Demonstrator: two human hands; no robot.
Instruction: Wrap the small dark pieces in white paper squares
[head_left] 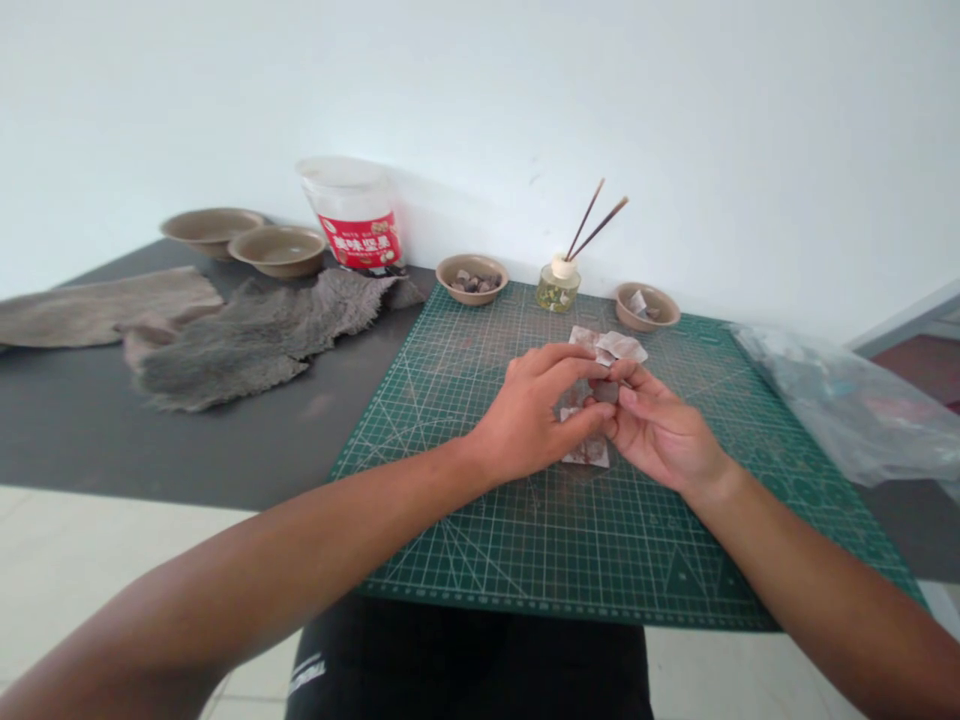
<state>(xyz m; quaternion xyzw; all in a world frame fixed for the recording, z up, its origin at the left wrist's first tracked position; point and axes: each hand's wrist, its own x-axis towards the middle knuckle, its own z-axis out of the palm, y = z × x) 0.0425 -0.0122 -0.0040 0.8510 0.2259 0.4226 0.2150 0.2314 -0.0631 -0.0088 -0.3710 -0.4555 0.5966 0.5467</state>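
Over the green cutting mat (465, 520), my left hand (544, 405) and my right hand (656, 420) meet at the fingertips. Between them they pinch a small greyish piece (604, 391), partly covered by the fingers. Stained white paper pieces (626, 347) lie just beyond the fingers, and another stained paper (586, 452) lies below them, partly under my left hand. A small bowl (472, 296) at the mat's back left holds dark lumps; a second bowl (648, 320) at the back right holds a few small whitish wrapped pieces.
A glass bottle with two sticks (558, 288) stands between the small bowls. At the left are grey cloths (240, 345), two bowls (279, 252) and a plastic tub with a red label (360, 230). A clear plastic bag (847, 400) lies on the right.
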